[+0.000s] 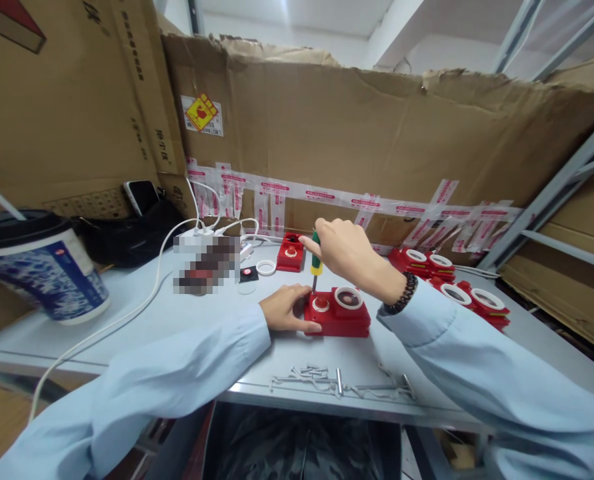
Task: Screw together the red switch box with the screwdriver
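A red box-shaped device (341, 325) lies on the table in front of me, with a white ring around a dark disc and a red knob in a smaller white ring on top. My left hand (287, 309) grips its left end, thumb along the front side and fingers behind. Above that end, my right hand (341, 250) is closed around the green and yellow handle of a screwdriver (317, 270). The screwdriver stands nearly upright, its shaft pointing down to the device's back left corner by the knob. Whether a screw sits under the tip cannot be made out.
Screws (314, 370) and metal T-shaped rods with white cord (339, 382) lie along the front edge. Another red device (290, 253) and a loose white ring (265, 268) are behind. Several red devices (487, 303) stand right. A large cup (51, 273) and white cable (149, 300) are left.
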Demonstrator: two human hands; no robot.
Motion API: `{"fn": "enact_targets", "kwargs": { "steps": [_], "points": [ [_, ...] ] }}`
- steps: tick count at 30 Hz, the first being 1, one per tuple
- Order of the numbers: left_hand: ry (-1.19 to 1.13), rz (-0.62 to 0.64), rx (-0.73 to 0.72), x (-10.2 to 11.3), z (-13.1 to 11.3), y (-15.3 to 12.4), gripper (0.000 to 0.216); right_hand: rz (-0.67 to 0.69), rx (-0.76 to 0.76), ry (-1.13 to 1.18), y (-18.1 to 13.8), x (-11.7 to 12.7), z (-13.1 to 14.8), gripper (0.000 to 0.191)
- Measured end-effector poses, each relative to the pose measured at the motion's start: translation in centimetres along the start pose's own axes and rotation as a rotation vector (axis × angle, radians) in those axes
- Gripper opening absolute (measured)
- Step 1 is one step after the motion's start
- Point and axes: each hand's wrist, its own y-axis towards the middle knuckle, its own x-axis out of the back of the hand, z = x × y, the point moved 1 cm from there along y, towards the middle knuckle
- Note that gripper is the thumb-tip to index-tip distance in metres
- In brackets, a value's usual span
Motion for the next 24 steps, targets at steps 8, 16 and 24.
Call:
{"fn": "enact_targets", "kwargs": {
  "steps": [8,16,24],
  "points": [
    [0.029,0.025,0.029,0.3,-0.4,0.0,0.061,0.263,0.227,0.210,0.4,1.4,-2.0,0.023],
    [0.048,0.026,0.043,0.2,-0.3,-0.1,0.067,0.282,0.081,-0.041,0.2,2.3,-1.4,0.046],
    [0.046,0.033,0.036,0.3,-0.4,-0.1,0.063,0.473,0.256,0.063,0.6,3.8,-1.0,0.031]
  ]
}}
